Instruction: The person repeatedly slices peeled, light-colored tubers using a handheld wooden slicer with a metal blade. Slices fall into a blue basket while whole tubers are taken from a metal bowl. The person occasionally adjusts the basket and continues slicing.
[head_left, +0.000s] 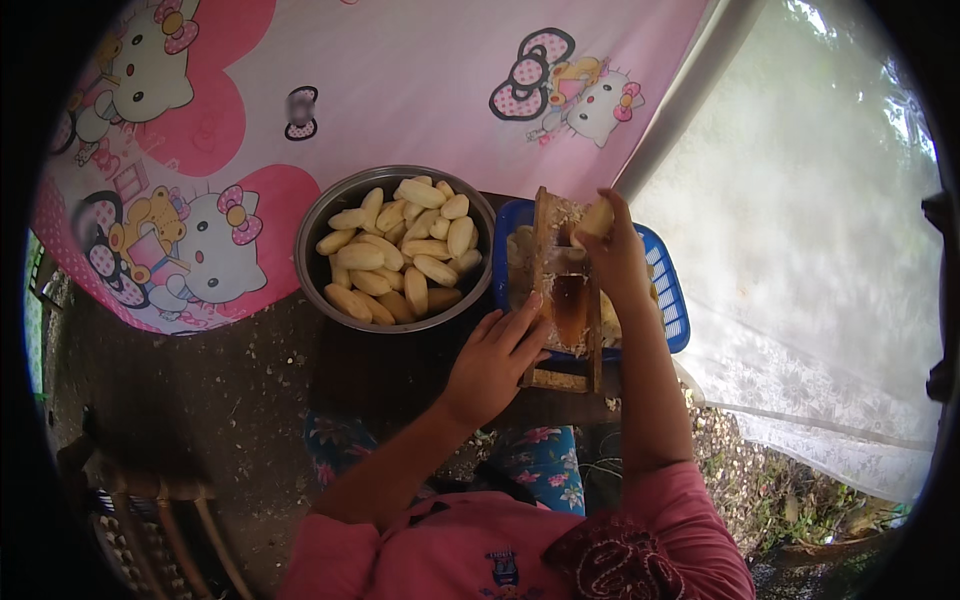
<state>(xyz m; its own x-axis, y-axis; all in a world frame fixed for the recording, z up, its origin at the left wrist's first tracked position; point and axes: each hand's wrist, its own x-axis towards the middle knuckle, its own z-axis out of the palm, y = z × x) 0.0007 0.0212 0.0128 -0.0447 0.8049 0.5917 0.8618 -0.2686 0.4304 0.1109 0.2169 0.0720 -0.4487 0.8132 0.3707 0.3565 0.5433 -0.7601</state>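
A wooden mandoline slicer (572, 300) with a metal blade plate across it lies over a blue plastic basket (679, 322). My left hand (491, 360) grips its left rail near the lower end, fingers laid over the wood. At the upper end, my right hand (622, 251) holds a peeled banana, probably a plantain (597, 219), against or just above the slicer bed. Pale bits cling to the wood. Through the gaps, pale pieces (519, 251) show in the basket, partly hidden by the slicer. Left of the basket stands a round metal basin (306, 281) heaped with peeled bananas (420, 247).
Basin and basket rest on a dark low table (360, 375). Behind them hangs a pink cartoon-print cloth (405, 90). A white lace curtain (787, 262) hangs at the right beside a pole (690, 82). A slatted wooden piece (165, 517) stands at lower left on the dirt floor.
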